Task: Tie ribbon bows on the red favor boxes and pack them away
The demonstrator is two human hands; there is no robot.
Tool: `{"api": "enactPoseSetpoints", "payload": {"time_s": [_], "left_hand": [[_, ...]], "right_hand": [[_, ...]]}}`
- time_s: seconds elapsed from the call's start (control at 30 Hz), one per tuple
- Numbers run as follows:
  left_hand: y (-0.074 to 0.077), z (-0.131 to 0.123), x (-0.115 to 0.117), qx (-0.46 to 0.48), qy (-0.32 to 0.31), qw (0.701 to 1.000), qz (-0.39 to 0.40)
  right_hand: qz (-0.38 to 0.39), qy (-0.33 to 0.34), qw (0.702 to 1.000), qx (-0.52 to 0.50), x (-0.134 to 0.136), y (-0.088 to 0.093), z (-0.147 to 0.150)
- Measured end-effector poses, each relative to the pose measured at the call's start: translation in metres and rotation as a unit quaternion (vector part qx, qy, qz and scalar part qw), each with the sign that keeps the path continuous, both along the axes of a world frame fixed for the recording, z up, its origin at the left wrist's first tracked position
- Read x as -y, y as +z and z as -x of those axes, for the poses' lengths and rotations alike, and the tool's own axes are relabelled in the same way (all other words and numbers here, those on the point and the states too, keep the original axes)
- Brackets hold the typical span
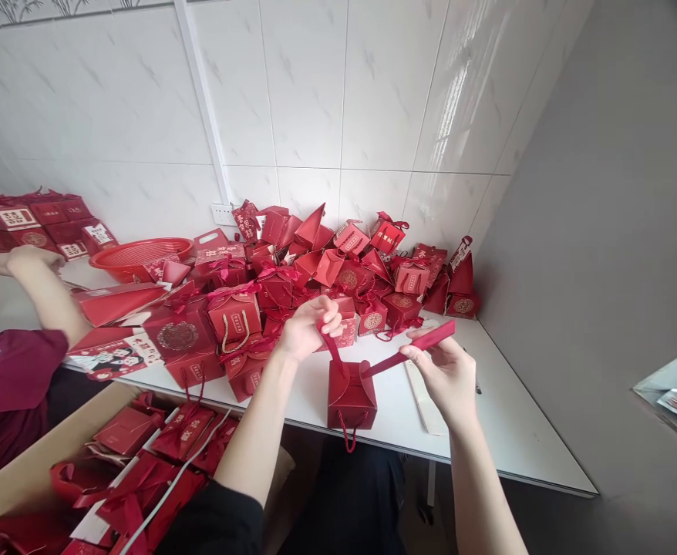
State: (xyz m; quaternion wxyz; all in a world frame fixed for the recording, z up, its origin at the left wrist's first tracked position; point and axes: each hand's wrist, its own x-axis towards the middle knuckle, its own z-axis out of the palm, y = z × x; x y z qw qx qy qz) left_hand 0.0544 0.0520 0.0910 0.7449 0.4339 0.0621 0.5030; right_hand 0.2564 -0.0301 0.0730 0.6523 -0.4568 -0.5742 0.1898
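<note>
A small red gift box (pixel 352 397) with a rope handle hanging at its front stands near the front edge of the white table (pixel 506 401). A dark red ribbon (pixel 393 362) comes off the top of the box and spreads to both sides. Above and left of the box, my left hand (pixel 311 327) is closed with one end of the ribbon pinched in its fingers. On the other side my right hand (pixel 447 374) grips the other end, a flat length of which sticks up past the fingers. Both ribbon ends look stretched away from the box.
Many red gift boxes (pixel 274 285) are heaped along the tiled wall. An orange-red plastic basket (pixel 140 254) sits at the left. Below the table edge, a cardboard carton (pixel 43 443) holds more red boxes. Another person's arms (pixel 43 285) rest at far left. A grey panel (pixel 604 254) borders the right.
</note>
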Motion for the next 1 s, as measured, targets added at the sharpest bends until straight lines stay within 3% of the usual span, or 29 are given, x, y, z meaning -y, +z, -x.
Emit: {"api": "enactPoseSetpoints", "payload": {"time_s": [0.17, 0.33, 0.77, 0.9, 1.0], "left_hand": [[-0.018, 0.007, 0.003, 0.106, 0.079, 0.985, 0.115], [-0.041, 0.008, 0.004, 0.201, 0.088, 0.962, 0.159], [-0.102, 0.008, 0.020, 0.261, 0.136, 0.926, 0.237], [-0.111, 0.009, 0.024, 0.258, 0.135, 0.924, 0.249], [-0.111, 0.013, 0.023, 0.260, 0.134, 0.924, 0.248]], "right_hand": [[-0.008, 0.005, 1.000, 0.008, -0.012, 0.013, 0.003], [-0.027, -0.025, 0.999, 0.012, -0.016, 0.025, 0.001], [-0.078, -0.107, 0.988, 0.077, -0.023, 0.066, 0.000], [-0.058, -0.174, 0.978, 0.102, -0.024, 0.064, -0.009], [0.012, -0.234, 0.965, 0.121, -0.024, 0.052, -0.026]]}}
